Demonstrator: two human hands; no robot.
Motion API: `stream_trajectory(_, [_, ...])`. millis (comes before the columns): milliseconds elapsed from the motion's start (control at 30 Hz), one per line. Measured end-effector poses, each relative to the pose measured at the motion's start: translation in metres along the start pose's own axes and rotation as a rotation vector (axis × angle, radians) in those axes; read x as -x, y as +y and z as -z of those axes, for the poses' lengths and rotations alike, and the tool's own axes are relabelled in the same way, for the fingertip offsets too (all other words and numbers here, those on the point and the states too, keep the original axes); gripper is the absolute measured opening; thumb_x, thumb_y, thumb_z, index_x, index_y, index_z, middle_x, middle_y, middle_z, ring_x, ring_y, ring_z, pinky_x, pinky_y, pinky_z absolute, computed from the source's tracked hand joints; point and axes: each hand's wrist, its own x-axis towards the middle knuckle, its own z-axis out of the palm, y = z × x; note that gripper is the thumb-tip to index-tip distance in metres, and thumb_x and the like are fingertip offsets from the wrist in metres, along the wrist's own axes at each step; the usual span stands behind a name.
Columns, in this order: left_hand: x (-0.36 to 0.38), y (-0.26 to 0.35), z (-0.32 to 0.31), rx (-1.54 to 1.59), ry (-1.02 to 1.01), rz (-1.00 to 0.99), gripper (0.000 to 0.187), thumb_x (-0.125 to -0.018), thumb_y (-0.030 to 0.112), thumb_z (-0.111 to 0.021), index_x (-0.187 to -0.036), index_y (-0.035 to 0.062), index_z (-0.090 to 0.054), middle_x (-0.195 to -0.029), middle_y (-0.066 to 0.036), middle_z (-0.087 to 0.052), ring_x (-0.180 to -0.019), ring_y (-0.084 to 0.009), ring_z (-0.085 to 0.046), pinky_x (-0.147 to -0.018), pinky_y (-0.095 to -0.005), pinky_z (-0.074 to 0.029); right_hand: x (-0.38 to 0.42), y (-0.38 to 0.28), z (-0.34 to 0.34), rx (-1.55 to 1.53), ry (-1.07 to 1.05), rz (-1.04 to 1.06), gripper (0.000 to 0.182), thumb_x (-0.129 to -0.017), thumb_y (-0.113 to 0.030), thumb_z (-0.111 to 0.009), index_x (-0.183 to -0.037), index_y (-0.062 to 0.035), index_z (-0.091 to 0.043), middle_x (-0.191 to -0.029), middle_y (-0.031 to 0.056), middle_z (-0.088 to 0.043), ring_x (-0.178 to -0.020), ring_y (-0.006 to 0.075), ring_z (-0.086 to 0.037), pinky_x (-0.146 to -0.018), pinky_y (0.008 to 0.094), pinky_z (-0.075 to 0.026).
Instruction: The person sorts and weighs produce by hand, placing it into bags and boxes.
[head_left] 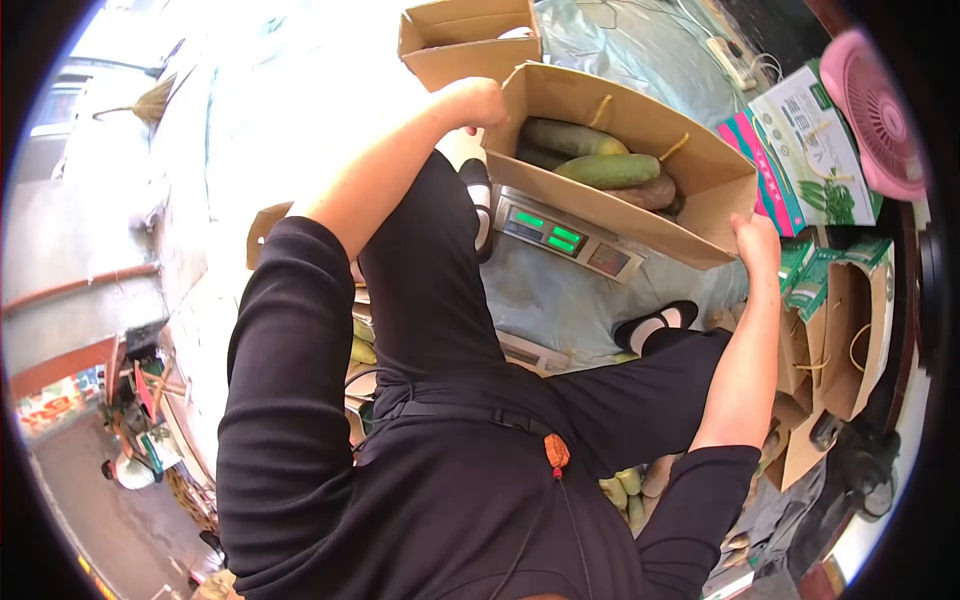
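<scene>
An open brown cardboard box (pixel 620 190) with yellow rope handles sits tilted over a digital scale (pixel 570 238) with lit green displays. Several long green and brownish cucumber-shaped vegetables (pixel 608 171) lie inside it. My left hand (pixel 474 104) is closed on the box's left end near the upper corner. At the opposite end, my right hand (pixel 757 241) grips the near right corner. The lower part of the scale's platform is hidden beneath the box.
Another open cardboard box (pixel 470 45) stands behind. To the right are a printed carton (pixel 815 150), a pink basket (pixel 875 115) and upright paper bags (pixel 850 340). A power strip (pixel 732 63) lies at the back. More vegetables (pixel 628 490) lie by my right leg.
</scene>
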Motion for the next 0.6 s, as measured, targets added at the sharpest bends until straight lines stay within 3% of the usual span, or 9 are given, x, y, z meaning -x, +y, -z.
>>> stream_trajectory(133, [-0.006, -0.026, 0.0, -0.003, 0.036, 0.012, 0.034, -0.078, 0.034, -0.061, -0.074, 0.0001, -0.065, -0.065, -0.011, -0.064, -0.053, -0.0179, -0.063, -0.047, -0.0316, -0.051, -0.011, -0.01, -0.005, -0.135, 0.024, 0.089, 0.039, -0.077, -0.034, -0.055, -0.094, -0.0011, -0.066, -0.091, 0.0223, -0.065, -0.091, 0.0355, -0.061, -0.078, 0.0409, -0.044])
stream_trajectory(267, [-0.012, -0.087, 0.006, 0.297, 0.135, 0.033, 0.037, -0.073, 0.032, -0.066, -0.081, -0.0033, -0.06, -0.054, -0.007, -0.054, -0.045, -0.017, -0.053, -0.04, -0.0317, -0.042, -0.01, -0.054, -0.004, -0.248, -0.03, 0.147, 0.036, -0.077, -0.032, -0.057, -0.091, 0.0, -0.066, -0.085, 0.0203, -0.065, -0.083, 0.0308, -0.063, -0.073, 0.0388, -0.044])
stream_trajectory(333, [0.003, -0.11, 0.025, 0.32, 0.092, 0.093, 0.045, -0.073, 0.035, -0.065, -0.091, -0.0057, -0.058, -0.065, -0.009, -0.055, -0.054, -0.0191, -0.056, -0.045, -0.0332, -0.044, -0.012, -0.082, -0.008, -0.267, -0.064, 0.19, 0.034, -0.076, -0.031, -0.058, -0.087, 0.0004, -0.065, -0.079, 0.0188, -0.065, -0.077, 0.0274, -0.063, -0.069, 0.0371, -0.044])
stream_trajectory(467, [0.008, -0.187, 0.037, 0.236, 0.157, 0.231, 0.053, -0.074, 0.037, -0.062, -0.107, -0.0046, -0.057, -0.084, -0.012, -0.06, -0.069, -0.0231, -0.059, -0.056, -0.0353, -0.049, -0.003, -0.158, -0.024, -0.337, -0.102, 0.341, 0.035, -0.075, -0.032, -0.057, -0.082, 0.0012, -0.065, -0.076, 0.0214, -0.064, -0.076, 0.0324, -0.064, -0.069, 0.04, -0.046])
stream_trajectory(533, [0.021, -0.219, 0.044, 0.281, 0.149, 0.314, 0.052, -0.075, 0.036, -0.06, -0.109, -0.0026, -0.058, -0.093, -0.012, -0.063, -0.077, -0.0245, -0.061, -0.063, -0.0365, -0.05, 0.003, -0.198, -0.037, -0.2, -0.097, 0.401, 0.037, -0.073, -0.033, -0.057, -0.082, 0.0023, -0.065, -0.079, 0.0226, -0.064, -0.078, 0.0359, -0.063, -0.07, 0.0427, -0.048])
stream_trajectory(600, [0.022, -0.264, 0.035, 0.228, 0.236, 0.282, 0.045, -0.076, 0.035, -0.058, -0.106, 0.0012, -0.06, -0.095, -0.013, -0.065, -0.085, -0.0248, -0.062, -0.07, -0.0365, -0.049, -0.003, -0.224, -0.075, -0.188, -0.048, 0.486, 0.033, -0.073, -0.03, -0.059, -0.077, 0.0018, -0.065, -0.068, 0.0173, -0.063, -0.065, 0.0257, -0.063, -0.062, 0.0378, -0.047])
